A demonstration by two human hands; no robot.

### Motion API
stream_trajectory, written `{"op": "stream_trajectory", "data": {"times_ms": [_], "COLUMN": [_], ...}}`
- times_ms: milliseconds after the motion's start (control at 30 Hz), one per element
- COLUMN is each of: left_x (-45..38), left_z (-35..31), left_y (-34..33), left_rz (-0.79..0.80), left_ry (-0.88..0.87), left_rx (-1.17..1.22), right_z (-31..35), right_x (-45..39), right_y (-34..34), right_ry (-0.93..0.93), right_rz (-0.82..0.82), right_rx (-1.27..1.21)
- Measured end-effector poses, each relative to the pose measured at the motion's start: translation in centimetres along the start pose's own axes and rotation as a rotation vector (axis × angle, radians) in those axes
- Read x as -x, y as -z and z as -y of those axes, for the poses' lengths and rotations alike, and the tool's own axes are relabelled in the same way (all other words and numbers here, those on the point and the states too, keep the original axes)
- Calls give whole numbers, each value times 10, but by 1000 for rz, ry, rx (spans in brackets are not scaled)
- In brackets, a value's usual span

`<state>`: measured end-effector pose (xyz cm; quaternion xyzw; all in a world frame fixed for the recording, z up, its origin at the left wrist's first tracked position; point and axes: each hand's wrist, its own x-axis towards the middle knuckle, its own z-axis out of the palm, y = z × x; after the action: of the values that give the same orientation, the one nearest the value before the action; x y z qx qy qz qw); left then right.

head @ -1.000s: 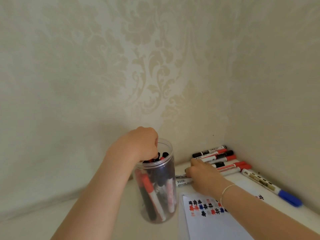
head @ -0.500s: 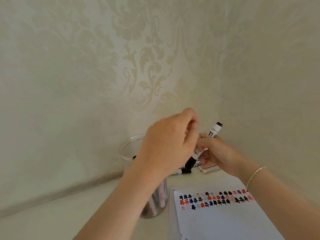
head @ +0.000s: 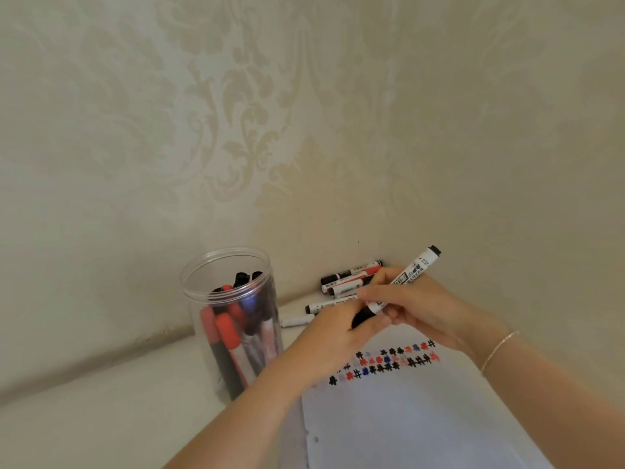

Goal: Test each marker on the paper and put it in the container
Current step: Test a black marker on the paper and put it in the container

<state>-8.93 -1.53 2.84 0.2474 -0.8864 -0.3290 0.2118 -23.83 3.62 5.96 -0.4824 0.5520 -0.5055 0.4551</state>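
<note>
I saw the right hand [head: 416,306] curled round a white marker [head: 402,282] with black ends. The fingers wrapped the middle of it, and it tilted, with its far end up and to the right by the wall and its black cap [head: 361,316] down and to the left. The left hand [head: 334,336] met it there. Its fingers were curled round the black cap and held it tight, so both hands had the same marker, one at each part. The hands were just above the top edge of the paper [head: 416,428], which lay flat on the desk [head: 101,418]. The paper had rows of small marks [head: 385,362] in black, red and blue near its top. A thin bracelet [head: 497,350] sat on the right wrist. To the left of the hands stood the container [head: 233,319], a clear round jar with no lid on it. It stood upright on the desk, close to the left arm. Inside it I saw a bunch of markers standing on end, some with red caps, some with black, and one that looked blue. I could not count them. Behind the hands, in the corner by the wall, more markers [head: 351,279] lay flat on the desk in a small pile, black ones and red ones side by side. Two more lay a bit nearer the jar.
</note>
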Motion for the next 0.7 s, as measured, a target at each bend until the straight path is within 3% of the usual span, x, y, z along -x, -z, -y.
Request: {"op": "stream_trajectory", "data": {"times_ms": [267,400,533,633,700], "left_x": [-2,-4,-12,-12,-13], "left_z": [-8,-12,-13,-9,-4], "left_y": [-10,-9,-10,-13,-11], "left_rz": [40,4,1,56,128], "left_ry": [20,0,35,54,78], "left_rx": [240,188,283,280,208], "right_z": [8,11,12,13,11], "right_x": [10,13,12,15,15], "right_y": [6,11,17,24,32], "right_ry": [108,77,54,28,72], "right_rz": [7,86,75,104,12], "right_rx": [175,123,53,60,-22]}}
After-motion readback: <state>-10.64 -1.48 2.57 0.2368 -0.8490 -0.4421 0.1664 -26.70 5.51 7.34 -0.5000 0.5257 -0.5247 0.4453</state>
